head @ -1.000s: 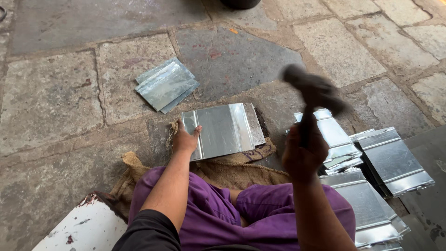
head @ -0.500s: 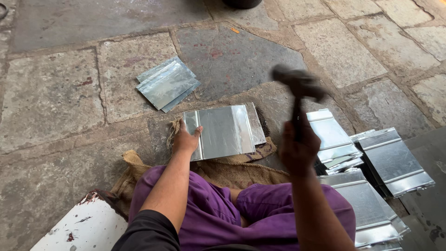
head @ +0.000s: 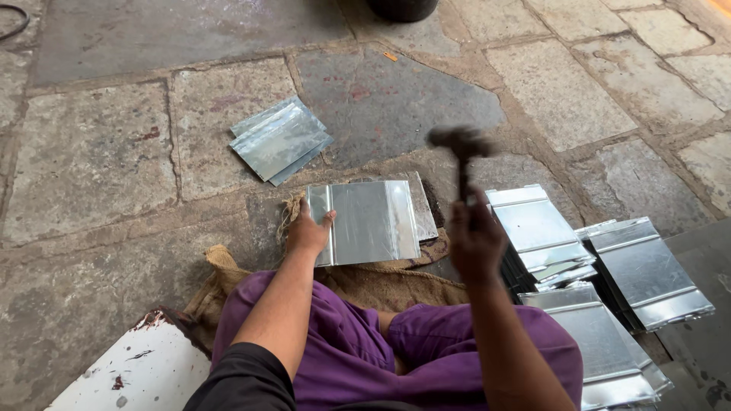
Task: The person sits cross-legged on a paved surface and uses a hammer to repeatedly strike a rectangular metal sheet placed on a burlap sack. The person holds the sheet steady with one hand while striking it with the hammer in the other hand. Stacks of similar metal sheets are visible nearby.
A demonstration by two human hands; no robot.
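Left hand (head: 308,232): your palm lies flat and open on the left edge of the metal sheet (head: 369,221), pinning it down; nothing is clasped in it.
Right hand (head: 476,242): your grip is closed around the hammer (head: 461,152) handle, raised above your lap, to the right of the sheet.
Hammer: the head is blurred (motion smear), up in the air beyond the sheet's right edge, not touching it.
Metal sheet: it rests shiny side up with folded side edges, on a flat block over burlap sacking (head: 358,281), just ahead of your crossed legs on the stone floor (head: 99,152).
Right-side stacks (head: 537,228): similar folded sheets piled beside your right knee.
Far pile (head: 280,139): a few sheets lie apart on the paving, beyond your left hand.
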